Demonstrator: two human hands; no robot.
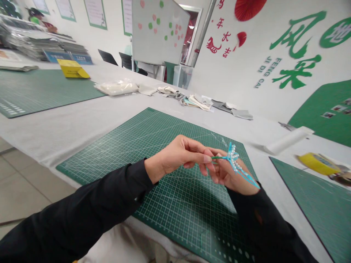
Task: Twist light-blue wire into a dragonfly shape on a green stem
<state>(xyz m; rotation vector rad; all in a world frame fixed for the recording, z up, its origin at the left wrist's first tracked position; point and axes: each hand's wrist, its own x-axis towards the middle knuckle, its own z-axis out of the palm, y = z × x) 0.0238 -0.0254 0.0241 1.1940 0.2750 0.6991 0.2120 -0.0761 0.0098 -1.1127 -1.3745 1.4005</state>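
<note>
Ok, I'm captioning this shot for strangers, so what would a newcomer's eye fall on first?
Probably the bright blue beaded ornament right of centre, its green stem pinched by the left hand above a green cutting mat. Next, likely the large green characters on the wall at upper right. The yellow box at upper left stands out too.

Clock as I read it: centred on middle cutting mat point(117, 142), 12 o'clock toward whiteboard point(153, 45). Passage: bare mat from 9 to 11 o'clock; bare tablecloth point(126, 106) beyond, at 11. Obstructions: left hand point(175, 155), right hand point(238, 177) and beaded flower point(232, 157), raised above mat, 12 to 2; left sleeve point(95, 204) at 8, right sleeve point(263, 223) at 4. Farther out: plastic packet point(117, 88) at 11, fabric scraps point(201, 103) at 12 to 1, white roll point(290, 140) at 2.
</note>
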